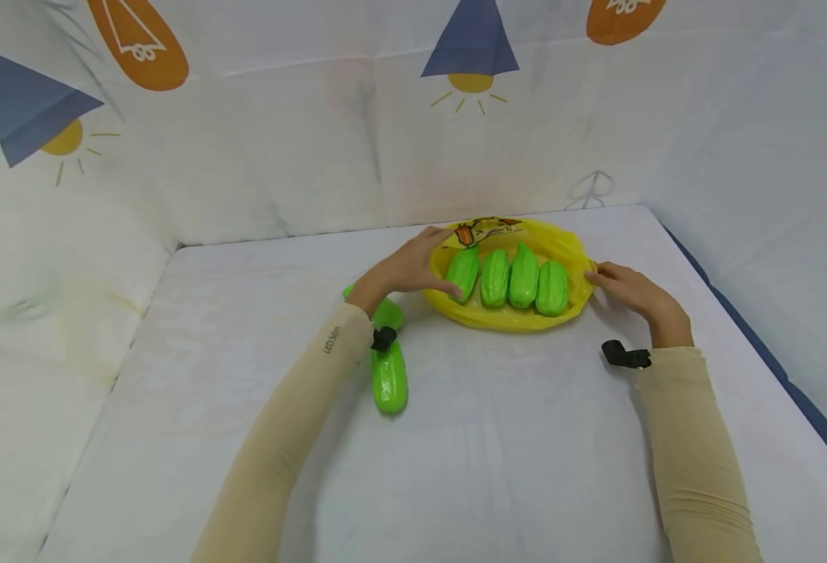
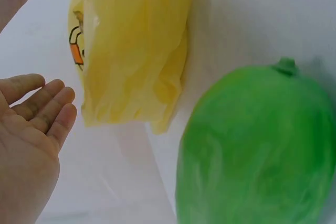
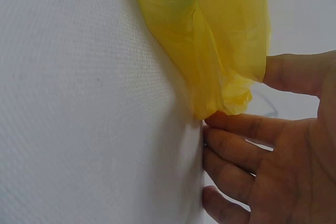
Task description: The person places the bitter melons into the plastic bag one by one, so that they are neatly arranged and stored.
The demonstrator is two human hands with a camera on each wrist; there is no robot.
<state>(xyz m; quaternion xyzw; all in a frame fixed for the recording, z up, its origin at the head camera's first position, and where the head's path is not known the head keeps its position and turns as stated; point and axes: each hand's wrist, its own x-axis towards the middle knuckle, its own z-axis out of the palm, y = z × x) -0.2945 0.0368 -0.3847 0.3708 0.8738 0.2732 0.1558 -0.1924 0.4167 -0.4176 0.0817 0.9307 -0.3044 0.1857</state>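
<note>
A yellow plastic bag lies spread wide on the table, with several shiny green gourd-shaped things side by side in it. At its left side is my left hand, thumb spread over the rim near the leftmost green one. The left wrist view shows that hand's fingers loosely bent and holding nothing. My right hand pinches the bag's right edge; in the right wrist view its thumb lies against the yellow film, with the index finger beneath.
More green gourd-shaped things lie on the white-covered table left of the bag, partly hidden under my left wrist. A white printed sheet hangs behind and at both sides. The table's right edge shows dark blue.
</note>
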